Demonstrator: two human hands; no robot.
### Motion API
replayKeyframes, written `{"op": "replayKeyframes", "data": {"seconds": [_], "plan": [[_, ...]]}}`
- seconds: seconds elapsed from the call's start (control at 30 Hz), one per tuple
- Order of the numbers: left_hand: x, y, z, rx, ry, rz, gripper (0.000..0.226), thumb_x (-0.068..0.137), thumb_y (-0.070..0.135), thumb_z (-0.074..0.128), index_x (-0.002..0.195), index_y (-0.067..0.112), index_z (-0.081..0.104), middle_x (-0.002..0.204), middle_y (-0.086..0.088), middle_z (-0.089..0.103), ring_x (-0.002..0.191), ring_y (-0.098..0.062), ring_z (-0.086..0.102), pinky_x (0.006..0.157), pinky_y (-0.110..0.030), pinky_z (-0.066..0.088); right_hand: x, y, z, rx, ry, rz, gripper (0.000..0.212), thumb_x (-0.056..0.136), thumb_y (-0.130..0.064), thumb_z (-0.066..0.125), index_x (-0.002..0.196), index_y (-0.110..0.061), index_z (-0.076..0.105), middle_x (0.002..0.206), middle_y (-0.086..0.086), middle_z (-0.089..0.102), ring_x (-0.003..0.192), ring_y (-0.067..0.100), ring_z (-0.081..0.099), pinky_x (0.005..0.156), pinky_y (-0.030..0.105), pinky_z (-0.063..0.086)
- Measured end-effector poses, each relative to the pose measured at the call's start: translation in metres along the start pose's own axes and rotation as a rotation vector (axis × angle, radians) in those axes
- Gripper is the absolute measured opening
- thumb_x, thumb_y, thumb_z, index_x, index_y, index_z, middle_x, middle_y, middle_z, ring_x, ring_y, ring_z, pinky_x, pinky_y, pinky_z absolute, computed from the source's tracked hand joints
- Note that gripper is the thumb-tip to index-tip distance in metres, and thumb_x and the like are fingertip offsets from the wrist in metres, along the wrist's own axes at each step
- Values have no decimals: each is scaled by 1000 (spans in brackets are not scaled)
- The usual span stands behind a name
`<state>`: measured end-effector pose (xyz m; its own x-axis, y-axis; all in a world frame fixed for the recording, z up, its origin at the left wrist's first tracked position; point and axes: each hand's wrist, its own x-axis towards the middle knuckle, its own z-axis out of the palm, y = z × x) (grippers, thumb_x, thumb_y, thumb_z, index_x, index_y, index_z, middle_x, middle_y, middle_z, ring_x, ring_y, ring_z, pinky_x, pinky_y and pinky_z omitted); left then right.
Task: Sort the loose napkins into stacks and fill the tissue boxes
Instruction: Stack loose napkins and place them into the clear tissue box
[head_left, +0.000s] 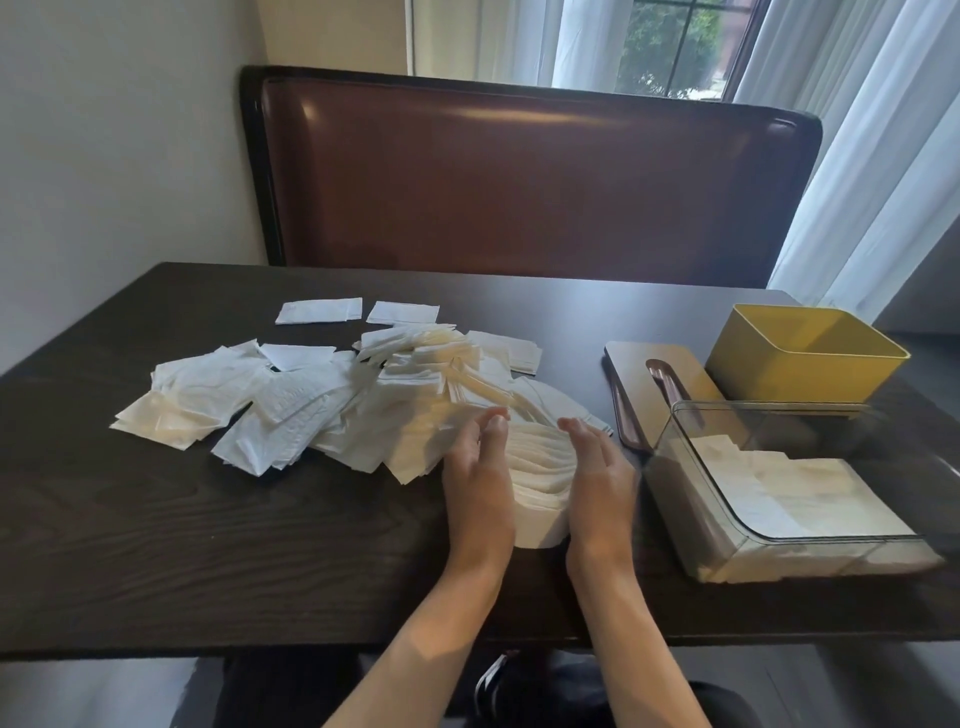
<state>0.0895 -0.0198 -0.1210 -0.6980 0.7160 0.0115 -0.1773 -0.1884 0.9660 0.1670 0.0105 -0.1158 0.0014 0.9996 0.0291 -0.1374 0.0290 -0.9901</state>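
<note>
While the left hand (480, 470) and the right hand (597, 467) stand edge-on with fingers nearly straight, they press the two sides of a fanned stack of napkins (540, 478) lying between them on the dark table (208, 545). Loose napkins (291, 400) spread to the left and beyond. A clear tissue box (779, 493), partly filled, sits just right of the right hand; behind it lie a slotted lid (660, 389) and a yellow box (802, 353).
</note>
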Motion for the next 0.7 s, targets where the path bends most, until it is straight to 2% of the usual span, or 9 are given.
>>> {"op": "replayKeyframes", "data": {"seconds": [0.07, 0.13, 0.2, 0.3, 0.4, 0.47, 0.53, 0.6, 0.7], "plan": [[-1, 0, -4, 24, -16, 1, 26, 105, 20, 46, 108, 14, 70, 106, 5, 72, 104, -3, 64, 93, -21, 48, 1, 3, 0, -51, 19, -10, 22, 100, -26, 53, 90, -22, 72, 82, -12, 75, 83, 3, 69, 74, 24, 52], [-3, 1, -6, 61, -54, 23, 26, 106, 19, 44, 107, 15, 70, 104, 5, 71, 100, 5, 62, 89, -12, 44, 1, 7, 1, -116, 58, -44, 29, 100, -31, 51, 84, -20, 72, 79, -5, 73, 84, 11, 69, 80, 35, 53], [-9, 3, -7, 113, -93, 65, 27, 106, 18, 43, 104, 12, 69, 101, 6, 69, 93, 14, 58, 80, -2, 37, 0, 6, 3, -135, 97, -67, 39, 101, -34, 50, 74, -13, 69, 62, -6, 64, 68, 16, 63, 72, 34, 49], [-17, 6, -11, 133, -176, 96, 27, 107, 25, 43, 102, 15, 68, 99, 9, 68, 94, 15, 57, 78, 0, 35, -2, -1, 5, -45, 151, -37, 50, 101, -37, 50, 63, -6, 58, 44, -6, 47, 50, 15, 51, 54, 25, 43], [-19, 10, -22, 101, -324, 99, 32, 98, 47, 53, 109, 20, 67, 99, 17, 68, 98, 11, 59, 81, -2, 38, 4, -6, 5, -39, 194, -20, 54, 100, -44, 50, 58, -10, 55, 47, 0, 51, 53, 25, 54, 58, 35, 45], [-16, 10, -29, 218, -434, 124, 41, 85, 54, 60, 117, 29, 62, 101, 18, 68, 101, 4, 62, 84, -8, 42, 7, -7, 5, -35, 207, -7, 55, 100, -46, 50, 56, -14, 56, 54, 12, 57, 61, 39, 60, 65, 45, 50], [-14, 9, -34, 348, -491, 172, 41, 86, 37, 72, 123, 34, 57, 100, 7, 69, 93, -7, 66, 79, -19, 51, 7, -10, 3, -1, 205, 11, 52, 100, -44, 50, 58, -14, 55, 61, 20, 60, 67, 41, 63, 68, 46, 52], [-8, 7, -38, 440, -470, 223, 45, 87, 24, 77, 125, 35, 56, 99, -6, 70, 89, -17, 67, 80, -30, 56, 7, -11, 0, 34, 157, 23, 47, 101, -40, 49, 64, -12, 56, 64, 15, 60, 68, 35, 63, 69, 43, 50], [-3, 9, -41, 438, -357, 258, 40, 86, 16, 78, 118, 32, 60, 101, 7, 70, 89, -6, 67, 81, -20, 54, 3, -9, -6, -8, -1, 53, 33, 101, -36, 50, 87, -11, 67, 80, 9, 70, 79, 29, 68, 72, 39, 52]]}}
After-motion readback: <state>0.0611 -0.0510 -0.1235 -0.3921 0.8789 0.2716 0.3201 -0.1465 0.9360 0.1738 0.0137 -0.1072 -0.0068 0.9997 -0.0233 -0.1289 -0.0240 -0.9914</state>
